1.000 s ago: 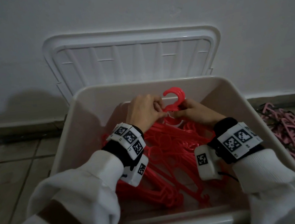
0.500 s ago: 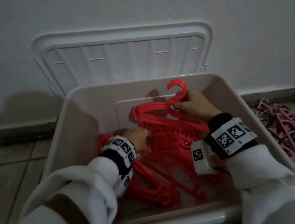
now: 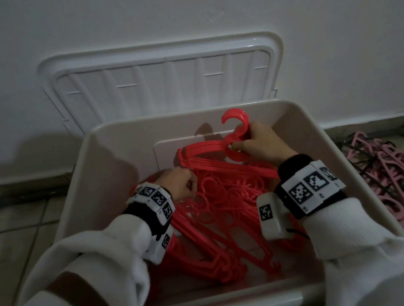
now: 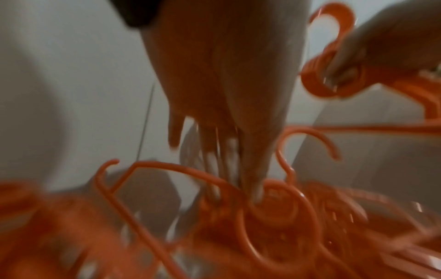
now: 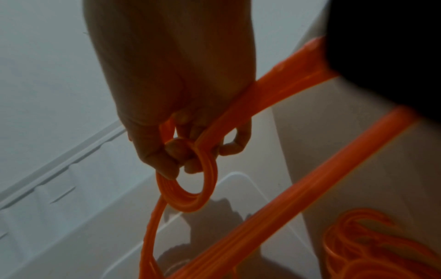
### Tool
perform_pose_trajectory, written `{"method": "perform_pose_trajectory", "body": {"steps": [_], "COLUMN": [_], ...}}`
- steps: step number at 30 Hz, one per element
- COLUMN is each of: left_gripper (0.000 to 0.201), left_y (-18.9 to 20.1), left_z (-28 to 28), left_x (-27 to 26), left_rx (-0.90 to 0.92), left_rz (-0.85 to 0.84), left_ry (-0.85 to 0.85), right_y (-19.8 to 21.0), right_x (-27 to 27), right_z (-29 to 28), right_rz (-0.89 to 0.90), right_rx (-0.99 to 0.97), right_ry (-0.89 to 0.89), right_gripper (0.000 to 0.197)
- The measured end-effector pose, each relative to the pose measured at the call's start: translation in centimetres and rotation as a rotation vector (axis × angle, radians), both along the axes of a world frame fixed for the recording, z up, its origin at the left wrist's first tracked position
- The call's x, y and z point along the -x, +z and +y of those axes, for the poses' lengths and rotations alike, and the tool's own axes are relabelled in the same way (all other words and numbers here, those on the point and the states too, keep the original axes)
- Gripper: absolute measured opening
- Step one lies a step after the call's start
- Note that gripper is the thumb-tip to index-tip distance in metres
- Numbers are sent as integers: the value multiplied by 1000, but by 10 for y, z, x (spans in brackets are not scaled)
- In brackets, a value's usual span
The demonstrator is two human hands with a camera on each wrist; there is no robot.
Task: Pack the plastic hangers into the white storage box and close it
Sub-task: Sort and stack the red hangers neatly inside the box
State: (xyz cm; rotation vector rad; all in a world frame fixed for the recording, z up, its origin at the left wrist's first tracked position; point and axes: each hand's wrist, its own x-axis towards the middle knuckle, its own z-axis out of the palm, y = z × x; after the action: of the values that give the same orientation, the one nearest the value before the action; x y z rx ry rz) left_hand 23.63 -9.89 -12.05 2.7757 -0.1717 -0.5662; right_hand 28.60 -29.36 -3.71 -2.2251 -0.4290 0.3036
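The white storage box stands open on the floor with a loose pile of red plastic hangers inside. My right hand grips a stacked bundle of red hangers at the neck, just under the hooks, near the box's far wall; fingers and thumb curl round it. My left hand is lower and to the left, over the pile. In the blurred left wrist view its fingers point straight down and touch the hook loops of the pile.
The box's white lid leans upright against the wall behind the box. A heap of pink hangers lies on the tiled floor right of the box. The floor left of the box shows bare tiles.
My left hand let go of the bundle's neck and dropped down and left onto the pile. My right hand still holds the bundle near the far wall.
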Motion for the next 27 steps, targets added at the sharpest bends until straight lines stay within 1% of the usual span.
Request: {"method": "perform_pose_trajectory", "body": {"steps": [3,4,6,9,11,14,17,19,21,23,25,27], "left_gripper": [9,14,22,17,17,19,16,14,3,21,20,15], "left_y": [16,21,33,53,65,79,91,96,96,91,85,77], "left_z": [1,2,5,8,13,26,38,42,45,42,29,18], "left_x": [-5,-7,-9,-9,-4,5,12,13,14,11,9,7], "left_rx": [143,180,238,335,405,471,549,554,536,491,400,296], "left_rz": [125,153,170,222,307,415,411,380,355,311,265,251], "left_ry": [-12,-5,17,80,142,204,251,253,224,159,109,99], "right_y": [1,2,2,4,5,7,7,7,6,4,3,3], "right_x": [-1,0,-1,-2,-1,0,-1,-1,-1,-1,-1,0], "right_z": [0,0,-1,-3,-3,-4,-4,-4,-4,-4,-3,-3], "right_rz": [0,5,18,33,24,-12,-32,-38,-43,-52,-50,-42], "right_rx": [-16,-19,-32,-47,-67,-67,-56,-62,-50,-26,-12,-14], "right_ry": [-13,-15,-19,-19,-18,-25,-35,-28,-23,-25,-22,-11], "right_gripper": [3,6,3,17,22,22,19,24,22,13,8,8]}}
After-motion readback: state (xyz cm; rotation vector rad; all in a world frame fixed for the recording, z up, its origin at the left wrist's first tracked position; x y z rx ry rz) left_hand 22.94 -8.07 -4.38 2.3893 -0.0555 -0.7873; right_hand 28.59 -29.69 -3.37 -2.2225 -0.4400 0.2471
